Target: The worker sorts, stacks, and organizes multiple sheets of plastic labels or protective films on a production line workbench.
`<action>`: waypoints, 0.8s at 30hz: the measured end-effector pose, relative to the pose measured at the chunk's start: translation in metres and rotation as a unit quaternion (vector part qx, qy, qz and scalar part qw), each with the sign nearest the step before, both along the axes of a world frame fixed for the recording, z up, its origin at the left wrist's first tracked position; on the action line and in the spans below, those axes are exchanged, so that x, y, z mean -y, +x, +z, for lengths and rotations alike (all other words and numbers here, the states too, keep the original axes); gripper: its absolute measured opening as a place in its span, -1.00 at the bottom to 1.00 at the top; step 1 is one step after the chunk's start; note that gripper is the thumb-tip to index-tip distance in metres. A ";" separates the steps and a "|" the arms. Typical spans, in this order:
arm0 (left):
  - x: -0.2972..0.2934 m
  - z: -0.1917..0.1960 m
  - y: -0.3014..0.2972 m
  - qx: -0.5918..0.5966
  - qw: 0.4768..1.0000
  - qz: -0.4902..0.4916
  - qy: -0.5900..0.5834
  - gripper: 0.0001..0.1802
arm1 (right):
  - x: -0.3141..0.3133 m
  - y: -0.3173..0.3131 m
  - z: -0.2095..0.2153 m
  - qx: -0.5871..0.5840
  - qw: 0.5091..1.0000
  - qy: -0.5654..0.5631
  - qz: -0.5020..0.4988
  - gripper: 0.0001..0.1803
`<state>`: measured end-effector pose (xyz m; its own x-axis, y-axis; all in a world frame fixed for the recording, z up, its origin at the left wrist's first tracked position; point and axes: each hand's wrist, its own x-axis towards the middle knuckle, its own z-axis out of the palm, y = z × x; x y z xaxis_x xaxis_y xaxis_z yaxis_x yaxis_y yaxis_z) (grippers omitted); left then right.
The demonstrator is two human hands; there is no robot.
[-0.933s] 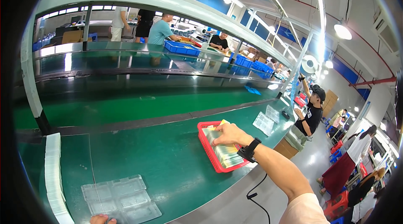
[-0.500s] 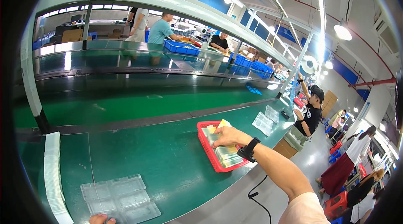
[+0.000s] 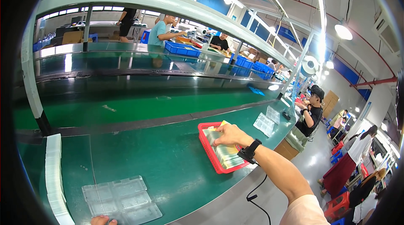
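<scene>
A red plastic basket stands near the front edge of the green table, packed with thin, pale, glassy rectangular plates, some yellowish. Into it reaches my right hand, a black band on its wrist, its fingers closed on the plates at the basket's far side; how many they grip is hidden. At the lower edge only the fingertips of my left hand show, closed at the near-left corner of a clear plastic tray with several shallow compartments. The tray lies flat on the table.
A long row of upright pale plates stands at the left. Further right lie a clear compartment tray and a black object. Beyond a dark ledge runs a green conveyor belt. A co-worker sits at the right.
My hands, the basket and the tray stay almost in place. The co-worker at right has lowered a raised arm. Across the line, a person in a teal shirt has lifted a hand.
</scene>
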<state>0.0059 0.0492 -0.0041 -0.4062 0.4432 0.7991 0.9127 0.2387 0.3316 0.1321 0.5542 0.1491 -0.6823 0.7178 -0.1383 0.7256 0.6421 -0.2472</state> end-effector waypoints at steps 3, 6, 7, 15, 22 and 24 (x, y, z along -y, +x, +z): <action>0.000 0.000 0.000 0.000 1.000 0.001 -0.004 -0.64 | -0.006 0.002 -0.003 -0.006 1.000 -0.003 0.004 -0.14; -0.001 0.000 0.000 -0.002 1.000 0.002 -0.001 -0.64 | -0.004 0.002 -0.004 -0.001 1.000 0.003 0.001 -0.14; -0.001 0.000 0.000 -0.001 1.000 0.001 -0.001 -0.64 | -0.004 0.001 -0.004 -0.001 1.000 0.003 0.001 -0.14; -0.001 -0.001 0.000 0.002 1.000 0.001 -0.001 -0.65 | -0.007 0.001 -0.004 0.004 1.000 -0.021 -0.008 -0.14; -0.001 -0.002 0.001 0.003 1.000 0.008 0.001 -0.65 | -0.012 -0.001 -0.009 -0.003 1.000 0.004 0.004 -0.14; -0.001 -0.002 0.001 0.002 1.000 0.007 0.001 -0.65 | -0.016 0.000 -0.010 -0.023 1.000 0.006 0.010 -0.13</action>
